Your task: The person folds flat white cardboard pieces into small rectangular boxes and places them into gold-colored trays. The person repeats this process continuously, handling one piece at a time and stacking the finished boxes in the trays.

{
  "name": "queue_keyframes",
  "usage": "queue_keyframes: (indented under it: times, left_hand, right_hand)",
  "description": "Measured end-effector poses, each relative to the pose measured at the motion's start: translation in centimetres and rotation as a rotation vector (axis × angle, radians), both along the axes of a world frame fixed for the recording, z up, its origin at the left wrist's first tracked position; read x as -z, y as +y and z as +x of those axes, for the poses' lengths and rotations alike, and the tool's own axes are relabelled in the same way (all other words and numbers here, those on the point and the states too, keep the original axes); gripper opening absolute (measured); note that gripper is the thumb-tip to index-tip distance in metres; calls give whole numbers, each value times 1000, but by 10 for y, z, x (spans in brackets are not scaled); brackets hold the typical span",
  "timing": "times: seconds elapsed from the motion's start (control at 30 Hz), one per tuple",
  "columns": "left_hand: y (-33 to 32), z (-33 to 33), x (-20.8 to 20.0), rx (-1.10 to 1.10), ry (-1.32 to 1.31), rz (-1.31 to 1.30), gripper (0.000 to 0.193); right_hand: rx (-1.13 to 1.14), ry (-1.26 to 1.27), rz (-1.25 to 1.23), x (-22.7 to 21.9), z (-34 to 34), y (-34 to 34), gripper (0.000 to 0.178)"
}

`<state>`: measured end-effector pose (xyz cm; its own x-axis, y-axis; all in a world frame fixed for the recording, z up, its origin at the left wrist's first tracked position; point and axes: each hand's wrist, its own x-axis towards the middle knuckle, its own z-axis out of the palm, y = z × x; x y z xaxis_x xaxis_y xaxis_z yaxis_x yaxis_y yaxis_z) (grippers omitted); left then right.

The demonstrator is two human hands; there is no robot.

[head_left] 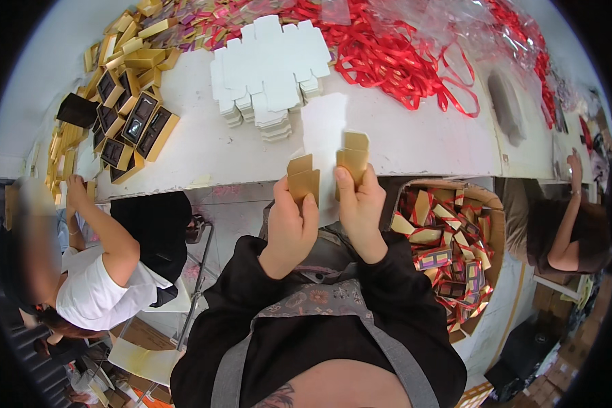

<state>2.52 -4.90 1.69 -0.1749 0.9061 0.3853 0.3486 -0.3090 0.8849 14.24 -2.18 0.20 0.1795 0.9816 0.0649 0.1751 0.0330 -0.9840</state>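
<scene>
An unfolded carton blank [325, 126], white inside with gold outer faces, is held upright at the table's front edge. Its left gold flap [303, 181] is pinched between the thumb and fingers of my left hand [291, 232]. Likewise, the fingers of my right hand [360, 212] grip the gold flap on the other side. The white middle panel shows between the two hands, and its top leans toward the table. Just beyond it lies a stack of flat white carton blanks [268, 61] with notched edges.
Gold boxes with dark inserts [141, 117] are piled at the left; tangled red ribbon [401, 64] lies at the back right. Below the table edge, a cardboard carton [493, 216] holds ribboned boxes. One co-worker [102, 272] sits at left, another [564, 234] at far right.
</scene>
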Motion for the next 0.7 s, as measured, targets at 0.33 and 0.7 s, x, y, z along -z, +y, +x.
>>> queue_keyframes:
  times: [0.33, 0.7]
  left_hand:
    - [-4, 23, 1, -88, 533, -153, 47]
    - [30, -16, -3, 249, -435, -337, 72]
  right_hand:
    - [72, -297, 308, 21, -9, 4, 30]
    - [-166, -161, 43, -33, 9, -9, 65]
